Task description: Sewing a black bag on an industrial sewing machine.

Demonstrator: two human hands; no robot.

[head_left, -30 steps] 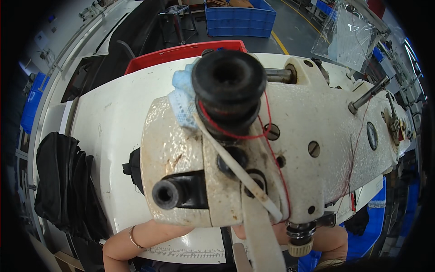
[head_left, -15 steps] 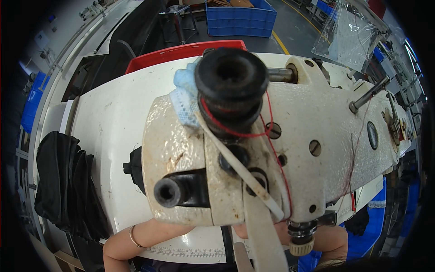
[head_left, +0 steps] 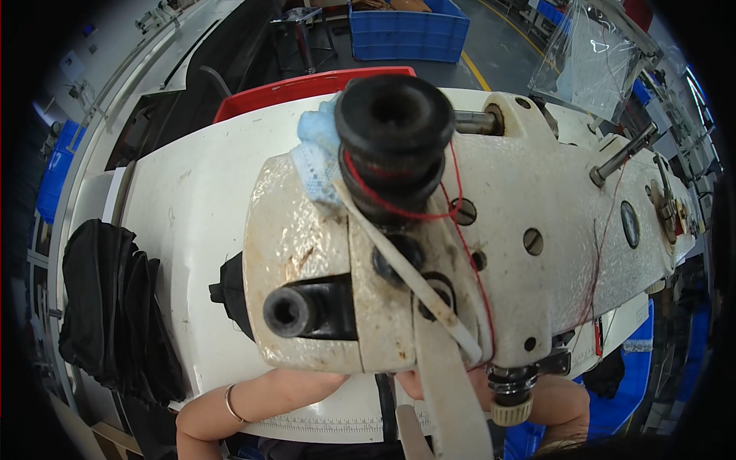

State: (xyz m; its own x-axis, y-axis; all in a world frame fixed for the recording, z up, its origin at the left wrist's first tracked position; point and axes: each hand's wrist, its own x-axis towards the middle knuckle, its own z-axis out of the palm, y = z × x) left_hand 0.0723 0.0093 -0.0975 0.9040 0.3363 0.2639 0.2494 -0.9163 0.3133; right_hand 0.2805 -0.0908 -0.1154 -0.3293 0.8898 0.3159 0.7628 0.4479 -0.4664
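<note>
Glossy, pebbled paint coats the sewing machine (head_left: 506, 287).

Head-worn fisheye view, facing down, sewing machine (head_left: 502, 180) close below, worktable (head_left: 184, 199) beyond

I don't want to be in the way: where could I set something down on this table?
The widest bare patch of table lies between the black cloth pile and the sewing machine, back toward the red bin. The near edge is crowded: the machine partly hides the left forearm and right forearm.
</note>
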